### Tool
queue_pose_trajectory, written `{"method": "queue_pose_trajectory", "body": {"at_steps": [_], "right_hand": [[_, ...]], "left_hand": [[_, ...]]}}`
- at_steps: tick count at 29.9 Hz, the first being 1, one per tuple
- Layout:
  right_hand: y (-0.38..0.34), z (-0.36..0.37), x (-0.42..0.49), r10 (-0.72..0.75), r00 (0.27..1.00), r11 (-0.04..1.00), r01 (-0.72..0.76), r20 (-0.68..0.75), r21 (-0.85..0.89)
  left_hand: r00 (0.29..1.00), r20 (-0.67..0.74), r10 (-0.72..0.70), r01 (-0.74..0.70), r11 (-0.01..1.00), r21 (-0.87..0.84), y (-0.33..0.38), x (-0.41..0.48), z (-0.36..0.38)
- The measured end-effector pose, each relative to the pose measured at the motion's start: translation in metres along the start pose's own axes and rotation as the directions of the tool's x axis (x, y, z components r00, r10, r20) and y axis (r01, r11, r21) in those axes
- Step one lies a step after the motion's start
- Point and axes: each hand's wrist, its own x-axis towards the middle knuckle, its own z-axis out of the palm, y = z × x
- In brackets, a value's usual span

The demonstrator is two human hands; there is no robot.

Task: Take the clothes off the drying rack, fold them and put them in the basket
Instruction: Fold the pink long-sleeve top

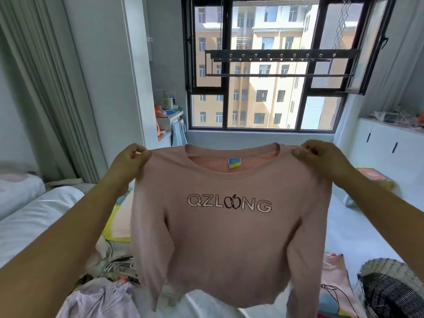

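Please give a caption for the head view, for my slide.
The left hand and right hand hold a pink sweatshirt up by its shoulders, basket nearby.

Both arms were extended fwd, forearms bare, converging slightly. L hand (132, 158) pinched one shoulder of the pink sweatshirt (229, 237), fingers curled. R hand (321, 157) pinched the opposite shoulder likewise. Hands were level and well apart.

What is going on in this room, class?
A person holds a pink top up by its shoulders, the left hand pinching one and the right hand the other. It hangs unfolded over a bed where other clothes lie. The woven basket sits at the lower right, and the drying rack hangs by the window.
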Motion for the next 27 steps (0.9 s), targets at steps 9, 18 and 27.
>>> {"method": "queue_pose_trajectory", "body": {"at_steps": [9,18,27], "right_hand": [[0.000,0.000,-0.014,0.080,0.996,0.993,-0.083,0.034,0.086],[0.000,-0.018,-0.029,0.081,0.990,0.990,-0.094,0.112,0.109],[0.024,0.010,-0.010,0.172,0.971,0.973,-0.193,0.165,0.124]], "left_hand": [[0.998,0.055,0.013,-0.015,1.000,0.023,-0.002,-0.012,0.003],[0.987,0.154,0.044,-0.054,0.997,0.062,0.006,-0.015,-0.009],[0.937,0.325,-0.126,0.132,0.991,0.002,-0.019,-0.005,0.006]]}}
